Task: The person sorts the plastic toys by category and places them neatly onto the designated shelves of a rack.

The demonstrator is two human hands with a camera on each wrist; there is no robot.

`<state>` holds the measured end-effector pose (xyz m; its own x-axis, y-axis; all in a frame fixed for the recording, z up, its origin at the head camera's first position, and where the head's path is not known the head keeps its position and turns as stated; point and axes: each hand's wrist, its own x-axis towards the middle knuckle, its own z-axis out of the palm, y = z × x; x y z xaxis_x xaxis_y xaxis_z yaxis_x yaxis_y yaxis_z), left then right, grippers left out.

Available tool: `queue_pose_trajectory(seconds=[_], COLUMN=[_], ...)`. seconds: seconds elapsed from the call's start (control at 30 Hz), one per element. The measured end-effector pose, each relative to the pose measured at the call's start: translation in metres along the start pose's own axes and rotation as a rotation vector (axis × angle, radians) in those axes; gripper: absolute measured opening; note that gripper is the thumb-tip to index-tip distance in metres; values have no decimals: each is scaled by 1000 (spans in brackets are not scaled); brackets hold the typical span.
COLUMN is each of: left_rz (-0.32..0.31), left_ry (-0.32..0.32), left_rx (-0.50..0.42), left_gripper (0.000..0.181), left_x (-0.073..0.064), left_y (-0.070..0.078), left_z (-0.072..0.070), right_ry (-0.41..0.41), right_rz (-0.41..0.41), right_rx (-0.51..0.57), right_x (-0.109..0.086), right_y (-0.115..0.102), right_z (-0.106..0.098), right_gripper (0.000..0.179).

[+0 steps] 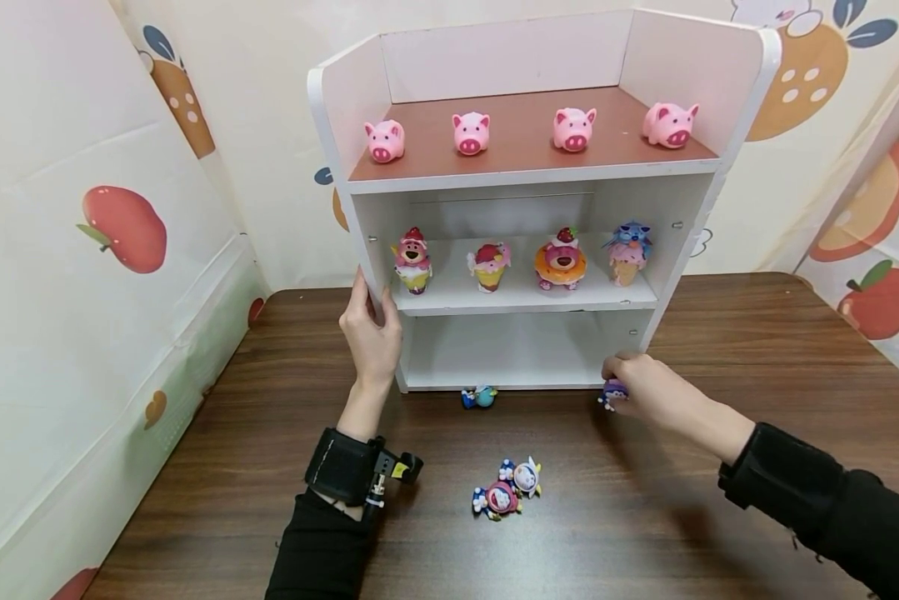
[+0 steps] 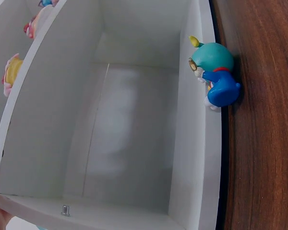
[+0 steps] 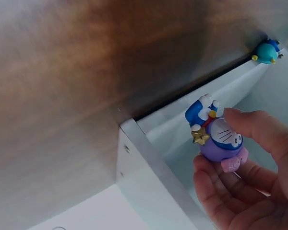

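My left hand [image 1: 370, 333] grips the left side panel of a white toy shelf [image 1: 524, 183], thumb and fingers on either side of its edge. In the left wrist view, part of that hand shows low at the left. My right hand [image 1: 655, 392] pinches a figurine [image 3: 221, 139] with a purple head, pink ears and blue body, between thumb and fingers near the shelf's bottom right corner. A teal-headed figurine [image 2: 218, 72] in blue lies along the bottom front edge. Nearer on the table lie a pink-headed figurine [image 1: 498, 498] and a white-headed figurine [image 1: 527, 477], side by side.
Several pink pigs [image 1: 471, 133] stand in a row on the brown top tier. Below them, the middle tier [image 1: 449, 300] carries several dessert-shaped figurines [image 1: 488, 265]. The shelf stands on a dark wooden table [image 1: 307, 358] against fruit-patterned walls [image 1: 217, 50].
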<state>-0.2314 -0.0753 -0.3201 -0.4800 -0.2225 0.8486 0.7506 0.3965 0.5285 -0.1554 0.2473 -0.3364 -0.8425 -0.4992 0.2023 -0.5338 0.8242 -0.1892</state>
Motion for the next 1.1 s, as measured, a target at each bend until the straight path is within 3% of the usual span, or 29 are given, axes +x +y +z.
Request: queue_pose_trajectory(seconds=[0.43,0.73,1.1], left_rz=[3,5,14], left_ry=[-5,-10,-13], left_rx=[-8,-12,-11], left_gripper=[44,43,43], left_x=[0,0,-1], left_y=[-1,-1,-2], left_z=[1,0,0], right_ry=[-34,-80,-41], right_rz=[-29,13,38], right_rx=[-152,-183,-259], right_x=[34,45,50], right_y=[5,12,13], right_z=[-2,4,10], right_gripper=[22,18,13])
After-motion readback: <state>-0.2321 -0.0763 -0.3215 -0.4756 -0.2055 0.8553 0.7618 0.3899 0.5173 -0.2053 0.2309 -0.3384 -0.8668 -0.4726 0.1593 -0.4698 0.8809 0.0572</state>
